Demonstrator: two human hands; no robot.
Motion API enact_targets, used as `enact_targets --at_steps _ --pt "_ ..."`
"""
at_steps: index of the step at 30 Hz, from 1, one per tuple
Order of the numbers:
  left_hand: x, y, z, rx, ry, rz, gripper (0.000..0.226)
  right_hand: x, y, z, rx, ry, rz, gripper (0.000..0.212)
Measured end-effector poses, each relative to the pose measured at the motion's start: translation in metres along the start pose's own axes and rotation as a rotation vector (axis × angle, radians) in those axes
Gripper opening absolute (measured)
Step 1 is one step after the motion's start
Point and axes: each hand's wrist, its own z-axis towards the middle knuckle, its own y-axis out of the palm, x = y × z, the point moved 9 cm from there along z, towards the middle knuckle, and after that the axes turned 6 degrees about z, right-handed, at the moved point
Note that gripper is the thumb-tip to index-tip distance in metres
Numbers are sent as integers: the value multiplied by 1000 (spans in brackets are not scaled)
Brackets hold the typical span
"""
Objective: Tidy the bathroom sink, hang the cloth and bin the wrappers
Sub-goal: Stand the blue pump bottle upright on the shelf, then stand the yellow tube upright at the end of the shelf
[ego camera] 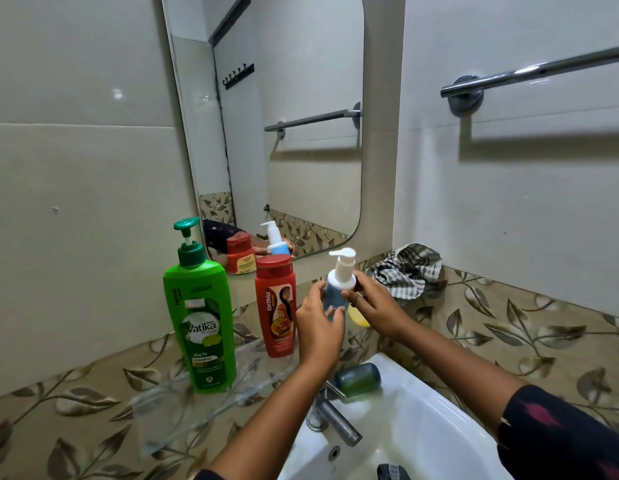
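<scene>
Both hands hold a small blue pump bottle (pixel 335 292) with a white pump head, upright above the glass shelf (pixel 204 407). My left hand (pixel 318 327) wraps its lower body; my right hand (pixel 373 306) grips it just under the pump. On the shelf stand a tall green shampoo bottle (pixel 200 323) and a red shampoo bottle (pixel 276 306). A crumpled checked cloth (pixel 406 270) lies on the ledge behind my right hand. The chrome towel rail (pixel 536 72) on the right wall is bare. A yellow item (pixel 357 317) shows partly under my right hand.
The white sink (pixel 415 420) is below, with a chrome tap (pixel 335 420) and a dark green soap bar (pixel 358 379) on its rim. A dark object (pixel 392 472) lies at the basin's near edge. The mirror (pixel 283 133) hangs above the shelf.
</scene>
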Motion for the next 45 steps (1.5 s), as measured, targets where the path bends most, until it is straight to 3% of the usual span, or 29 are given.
enact_targets --at_steps 7,22,25,29,33,36,45 --pt "-17 23 -8 -67 -64 104 79 8 4 22 6 114 -6 33" --pt "-24 35 -12 -104 -42 116 86 13 14 22 -90 228 31 44" --pt "-25 36 -21 -96 -9 142 85 18 7 17 -114 238 -54 56" --pt "-29 49 -45 -165 145 294 82 30 -10 6 -172 201 -318 51" --pt "-35 69 -66 -337 286 557 83 44 -2 -12 -442 128 -663 60" --pt "-37 79 -72 -428 326 854 87 54 8 -22 -552 111 -837 67" --pt "-39 91 -69 -451 428 992 71 55 -3 -23 -462 3 -964 49"
